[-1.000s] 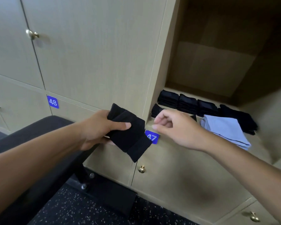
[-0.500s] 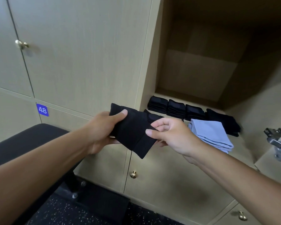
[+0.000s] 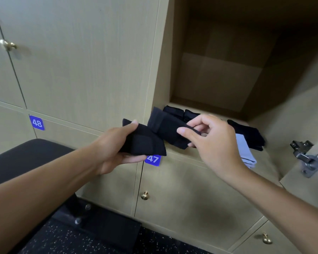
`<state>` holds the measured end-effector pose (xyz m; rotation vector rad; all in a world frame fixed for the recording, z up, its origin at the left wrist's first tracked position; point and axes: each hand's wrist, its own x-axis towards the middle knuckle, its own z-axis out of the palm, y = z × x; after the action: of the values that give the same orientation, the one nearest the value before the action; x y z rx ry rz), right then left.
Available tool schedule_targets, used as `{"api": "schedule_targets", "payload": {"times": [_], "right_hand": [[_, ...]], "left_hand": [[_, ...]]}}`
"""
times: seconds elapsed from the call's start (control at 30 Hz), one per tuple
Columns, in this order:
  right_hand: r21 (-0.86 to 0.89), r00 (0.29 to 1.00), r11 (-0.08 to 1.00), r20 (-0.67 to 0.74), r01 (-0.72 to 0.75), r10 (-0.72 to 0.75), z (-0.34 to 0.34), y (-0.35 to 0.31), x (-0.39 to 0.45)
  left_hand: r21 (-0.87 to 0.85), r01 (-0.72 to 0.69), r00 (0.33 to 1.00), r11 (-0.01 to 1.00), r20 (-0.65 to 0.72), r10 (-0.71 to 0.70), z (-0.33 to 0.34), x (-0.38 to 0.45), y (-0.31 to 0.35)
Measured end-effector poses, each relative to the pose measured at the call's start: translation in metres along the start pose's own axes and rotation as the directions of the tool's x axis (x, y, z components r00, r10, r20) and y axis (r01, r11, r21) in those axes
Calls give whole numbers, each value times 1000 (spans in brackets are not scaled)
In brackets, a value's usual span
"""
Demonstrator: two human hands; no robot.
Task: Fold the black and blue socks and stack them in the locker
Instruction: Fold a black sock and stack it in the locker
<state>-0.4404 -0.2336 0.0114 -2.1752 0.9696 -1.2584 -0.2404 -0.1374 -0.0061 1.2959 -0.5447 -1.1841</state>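
Left hand (image 3: pixel 116 143) grips a folded black sock (image 3: pixel 143 142) at the locker's (image 3: pixel 218 79) near left edge. Right hand (image 3: pixel 215 142) pinches a second black sock (image 3: pixel 165 129). Inside: folded black socks (image 3: pixel 174 111) far, blue socks (image 3: pixel 245 153) right.

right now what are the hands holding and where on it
Both hold black socks. The left hand grips one folded black sock at its left end; the right hand pinches a second black sock at its right end.
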Motion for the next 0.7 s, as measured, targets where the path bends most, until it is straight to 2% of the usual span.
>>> {"api": "schedule_targets", "payload": {"times": [0.07, 0.13, 0.27, 0.33, 0.53, 0.6, 0.7], "right_hand": [[-151, 986, 975, 24, 165, -163, 2, -1, -5], [-201, 961, 940, 77, 275, -265, 5, 0, -10], [-233, 896, 871, 218, 432, -386, 8, 0, -19], [-210, 875, 862, 271, 461, -401, 8, 0, -21], [-168, 928, 934, 264, 314, -264, 2, 4, -16], [-138, 955, 969, 244, 207, -169, 2, 7, -14], [1, 962, 999, 268, -48, 46, 4, 11, -12]], "left_hand": [[-13, 4, 998, 1000, 65, -3, 2, -1, 2], [-8, -10, 993, 1000, 115, 11, 4, -1, 3], [-51, -47, 985, 998, 166, 55, 6, 0, 1], [-57, -86, 981, 995, 168, 94, 5, 2, 0], [-6, -139, 985, 990, 98, 139, -2, 9, -2], [24, -144, 985, 989, 98, 141, -5, 10, -3], [103, -145, 985, 984, 113, 134, -8, 13, -5]]}}
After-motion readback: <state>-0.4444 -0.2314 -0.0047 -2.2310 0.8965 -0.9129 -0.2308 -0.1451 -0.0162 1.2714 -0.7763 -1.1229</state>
